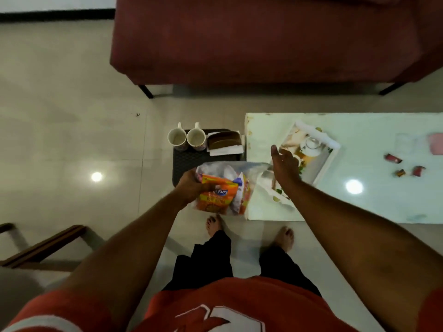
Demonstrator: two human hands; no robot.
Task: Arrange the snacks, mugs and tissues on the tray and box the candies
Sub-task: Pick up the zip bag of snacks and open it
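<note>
Nearest, left of the tray, the left hand [191, 186] grips an orange snack packet [217, 196] together with the clear plastic bag [223, 170] bunched around it. Its fingers [212, 187] are curled over the packet's top edge. More packets show through the bag, which hangs off the near-left corner of the white surface [359, 204] that carries the tray.

The right hand [285, 164] hovers over the near-left end of the tray [332, 153], fingers [275, 152] straight and released, holding nothing. The tray lies askew on the surface.

Left of the tray and a little beyond the bag, a low black stool [189, 161] holds two mugs [176, 139] side by side and a brown tissue holder [224, 139] with white tissues under it. Right of the tray, well apart from it, three wrapped candies [393, 158] lie loose. No candy box can be made out for certain. Beyond the tray stands a maroon sofa [263, 37].

The main risk is the one-handed grip. The bag is slack and slippery, so pulling the packet free could spill the other packets onto the floor. Swinging the bag across could also nudge the mugs, which stand close to the stool's far edge. A packet dropped on the tray's raised rim could slide off the surface.
</note>
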